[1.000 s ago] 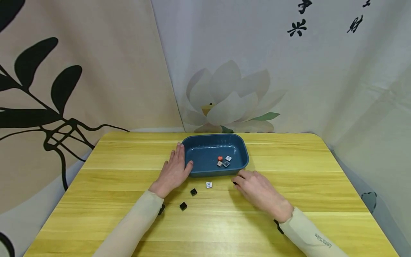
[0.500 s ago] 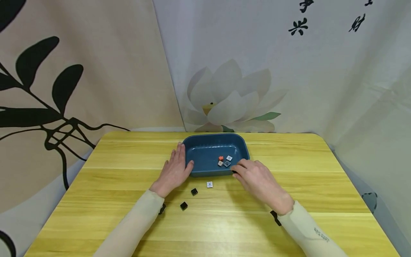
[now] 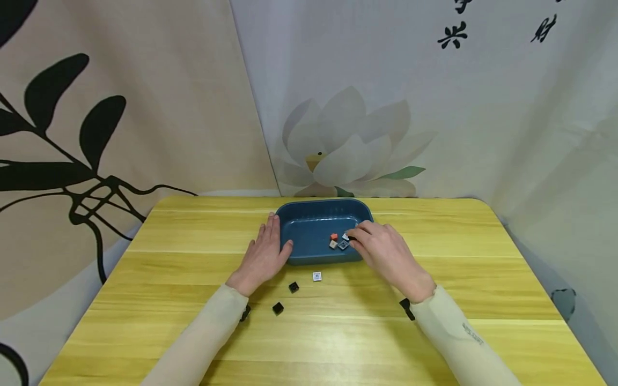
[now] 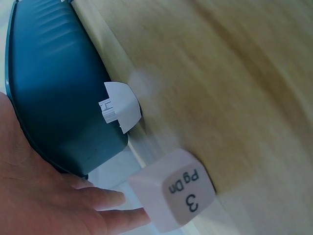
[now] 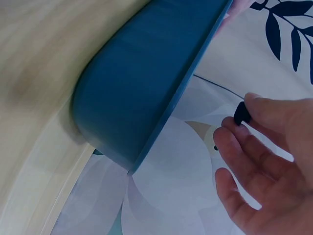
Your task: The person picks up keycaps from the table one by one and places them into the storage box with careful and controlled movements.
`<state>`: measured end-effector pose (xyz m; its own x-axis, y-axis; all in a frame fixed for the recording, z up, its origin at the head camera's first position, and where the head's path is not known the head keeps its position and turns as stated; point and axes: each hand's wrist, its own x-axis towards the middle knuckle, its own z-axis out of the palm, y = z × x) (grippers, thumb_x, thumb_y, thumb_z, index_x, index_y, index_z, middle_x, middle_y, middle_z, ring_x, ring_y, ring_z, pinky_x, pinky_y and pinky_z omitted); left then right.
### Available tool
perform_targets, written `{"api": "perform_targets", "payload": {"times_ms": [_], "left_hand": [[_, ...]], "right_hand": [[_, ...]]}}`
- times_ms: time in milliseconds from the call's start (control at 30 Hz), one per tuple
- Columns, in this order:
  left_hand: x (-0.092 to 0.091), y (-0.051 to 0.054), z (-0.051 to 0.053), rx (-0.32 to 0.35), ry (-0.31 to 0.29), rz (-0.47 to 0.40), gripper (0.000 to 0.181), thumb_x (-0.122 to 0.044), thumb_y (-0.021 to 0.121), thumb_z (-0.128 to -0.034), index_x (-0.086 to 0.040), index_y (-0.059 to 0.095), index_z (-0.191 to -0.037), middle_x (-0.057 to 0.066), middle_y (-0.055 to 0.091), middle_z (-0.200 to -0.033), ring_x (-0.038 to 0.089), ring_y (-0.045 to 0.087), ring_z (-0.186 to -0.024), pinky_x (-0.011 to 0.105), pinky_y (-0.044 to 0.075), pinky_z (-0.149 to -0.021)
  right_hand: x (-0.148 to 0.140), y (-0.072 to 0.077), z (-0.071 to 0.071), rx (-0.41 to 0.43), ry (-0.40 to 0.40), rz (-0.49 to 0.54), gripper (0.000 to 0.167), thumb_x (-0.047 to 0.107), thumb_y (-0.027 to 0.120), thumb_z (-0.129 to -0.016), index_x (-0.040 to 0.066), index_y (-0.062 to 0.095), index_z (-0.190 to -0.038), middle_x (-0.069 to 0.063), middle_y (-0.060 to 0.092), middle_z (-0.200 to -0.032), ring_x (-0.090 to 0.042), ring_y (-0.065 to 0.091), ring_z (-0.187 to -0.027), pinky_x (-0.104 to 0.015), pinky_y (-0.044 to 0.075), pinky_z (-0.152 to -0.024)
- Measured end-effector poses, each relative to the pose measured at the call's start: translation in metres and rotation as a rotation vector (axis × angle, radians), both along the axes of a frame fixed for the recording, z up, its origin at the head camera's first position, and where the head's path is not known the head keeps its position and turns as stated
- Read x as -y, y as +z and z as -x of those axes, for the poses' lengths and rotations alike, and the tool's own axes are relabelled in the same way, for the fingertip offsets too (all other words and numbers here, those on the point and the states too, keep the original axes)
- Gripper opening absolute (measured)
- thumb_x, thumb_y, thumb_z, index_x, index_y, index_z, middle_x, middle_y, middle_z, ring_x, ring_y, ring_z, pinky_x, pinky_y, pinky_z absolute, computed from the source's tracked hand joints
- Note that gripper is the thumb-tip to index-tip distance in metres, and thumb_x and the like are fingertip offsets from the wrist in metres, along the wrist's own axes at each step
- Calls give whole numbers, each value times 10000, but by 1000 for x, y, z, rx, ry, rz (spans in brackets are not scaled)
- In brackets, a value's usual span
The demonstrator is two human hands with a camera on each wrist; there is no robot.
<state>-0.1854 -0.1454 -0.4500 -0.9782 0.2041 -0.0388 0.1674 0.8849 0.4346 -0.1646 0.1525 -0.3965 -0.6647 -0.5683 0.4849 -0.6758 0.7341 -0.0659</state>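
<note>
A blue tray (image 3: 314, 258) stands near the back of the table, with several small keycaps inside, among them an orange one (image 3: 334, 236). My left hand (image 3: 261, 256) rests against its left end, fingers straight; the left wrist view shows that hand (image 4: 44, 196) beside the tray wall (image 4: 58, 88). Over the tray's right part, my right hand (image 3: 389, 256) pinches a black keycap (image 5: 241, 113) between thumb and fingers. In the right wrist view this hand (image 5: 274, 156) is above the rim.
On the table in front of the tray lie a white keycap (image 3: 316, 276) and two black keycaps (image 3: 293, 287), (image 3: 278, 308). The left wrist view shows a keycap marked 3 and Pg Dn (image 4: 178, 191) and a white one (image 4: 123, 105). A printed curtain (image 3: 367, 64) hangs behind.
My right hand has risen from the table by the tray's front right corner and moved forward over the tray, still pinching the black keycap. The left hand has stayed at the tray's left end.
</note>
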Motion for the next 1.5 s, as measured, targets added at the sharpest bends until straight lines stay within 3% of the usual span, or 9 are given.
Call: {"api": "perform_targets", "payload": {"times_ms": [233, 567, 1000, 1500], "left_hand": [[-1, 0, 0, 5, 1, -4, 807, -451, 393, -1096, -20, -2, -1653, 146, -44, -1735, 454, 111, -1555, 737, 235, -1136], [-1, 0, 1, 6, 6, -6, 803, -456, 385, -1098, -27, -3, -1654, 135, -44, -1736, 444, 114, -1558, 729, 233, -1143], [-1, 0, 1, 1, 10, -3, 802, -447, 396, -1096, -17, 11, -1653, 146, -26, -1735, 453, 117, -1554, 736, 236, -1137], [-2, 0, 0, -8, 12, -11, 814, -441, 422, -1087, -9, 28, -1653, 152, -20, -1734, 465, 124, -1550, 744, 238, -1130]], "right_hand": [[7, 5, 15, 49, -1, 50, 201, 119, 762, -952, 50, 782, -1140, -82, 723, -1043, -192, 698, -811, -328, 571, -697], [14, 1, 33, 96, -36, 54, 192, 135, 737, -975, 52, 782, -1142, -83, 725, -1070, -215, 707, -861, -360, 577, -737], [26, -15, 56, 200, -138, -45, 195, 142, 737, -978, 63, 788, -1149, -77, 731, -1024, -241, 692, -870, -389, 580, -749], [35, -24, 72, 324, -108, -170, 183, 68, 730, -968, 30, 775, -1141, -103, 725, -988, -246, 690, -830, -369, 590, -785]]}}
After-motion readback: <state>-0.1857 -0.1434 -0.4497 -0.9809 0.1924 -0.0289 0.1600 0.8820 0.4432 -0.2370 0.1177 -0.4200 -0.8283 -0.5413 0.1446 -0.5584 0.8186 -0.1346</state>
